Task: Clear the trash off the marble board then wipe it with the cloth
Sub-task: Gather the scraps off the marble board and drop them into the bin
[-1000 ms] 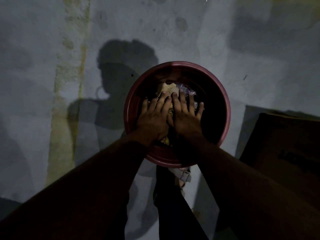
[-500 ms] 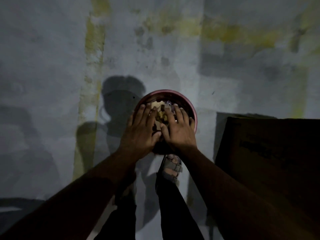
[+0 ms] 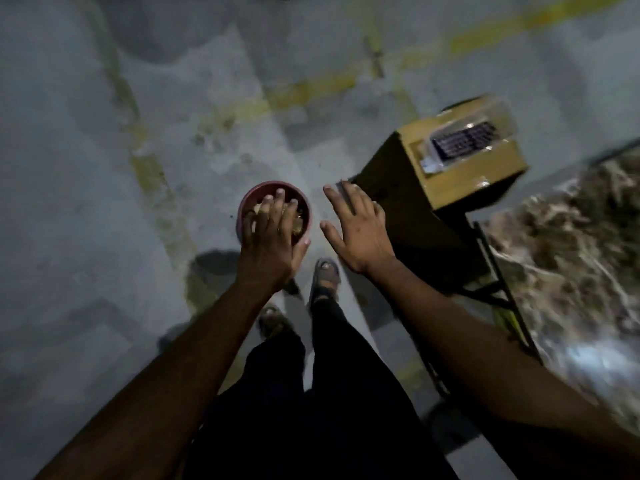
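A round red bin (image 3: 246, 202) stands on the concrete floor in front of my feet, with crumpled trash (image 3: 298, 221) showing inside it. My left hand (image 3: 272, 237) hovers over the bin's mouth, fingers spread, holding nothing. My right hand (image 3: 356, 228) is out to the right of the bin, palm down and fingers apart, also empty. The brown-veined marble board (image 3: 571, 265) lies at the right edge of the view on a dark metal frame. No cloth is in view.
A cardboard box (image 3: 460, 174) with a clear packet of dark items on top stands just right of my right hand. The grey floor (image 3: 104, 237) carries faded yellow lines. My sandalled feet (image 3: 323, 277) are below the bin.
The view has pulled back and up, so the bin looks smaller. My right hand has left the bin and swung right. The box top and marble board have come into view.
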`<action>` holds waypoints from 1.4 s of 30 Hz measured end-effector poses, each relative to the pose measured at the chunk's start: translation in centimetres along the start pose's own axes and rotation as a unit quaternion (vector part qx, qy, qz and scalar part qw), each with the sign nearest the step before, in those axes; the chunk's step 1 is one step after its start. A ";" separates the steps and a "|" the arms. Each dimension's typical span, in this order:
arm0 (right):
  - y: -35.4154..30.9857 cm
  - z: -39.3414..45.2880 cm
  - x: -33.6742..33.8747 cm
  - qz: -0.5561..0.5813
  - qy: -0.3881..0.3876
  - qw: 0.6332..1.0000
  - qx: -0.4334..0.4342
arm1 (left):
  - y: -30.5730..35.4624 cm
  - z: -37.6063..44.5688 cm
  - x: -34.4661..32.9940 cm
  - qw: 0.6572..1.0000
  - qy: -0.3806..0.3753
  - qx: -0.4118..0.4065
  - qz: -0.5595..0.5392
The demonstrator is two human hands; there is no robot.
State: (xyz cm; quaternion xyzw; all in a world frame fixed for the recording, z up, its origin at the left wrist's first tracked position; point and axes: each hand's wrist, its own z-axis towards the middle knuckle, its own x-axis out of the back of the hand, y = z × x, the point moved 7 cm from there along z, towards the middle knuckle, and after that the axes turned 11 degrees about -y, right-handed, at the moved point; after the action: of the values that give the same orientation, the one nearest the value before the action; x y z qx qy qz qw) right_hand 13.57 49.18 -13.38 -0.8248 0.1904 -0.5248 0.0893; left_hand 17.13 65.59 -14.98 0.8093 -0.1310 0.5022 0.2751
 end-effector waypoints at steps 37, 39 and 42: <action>53.4 -56.8 -5.8 0.211 0.127 0.844 -0.477 | 68.1 -7.5 -21.7 0.838 -0.238 -0.441 0.217; 54.0 -55.6 -4.6 0.202 0.112 0.848 -0.478 | 69.4 -6.8 -21.5 0.825 -0.235 -0.465 0.221; 53.6 -55.2 -2.7 0.202 0.143 0.850 -0.465 | 70.5 -5.3 -19.8 0.811 -0.216 -0.508 0.194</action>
State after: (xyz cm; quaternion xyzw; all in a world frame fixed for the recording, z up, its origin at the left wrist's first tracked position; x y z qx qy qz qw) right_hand -48.91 4.35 -10.34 -0.6293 0.5850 -0.4578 -0.2286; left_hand -30.30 9.95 -8.55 0.5995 -0.5775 0.2194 0.5090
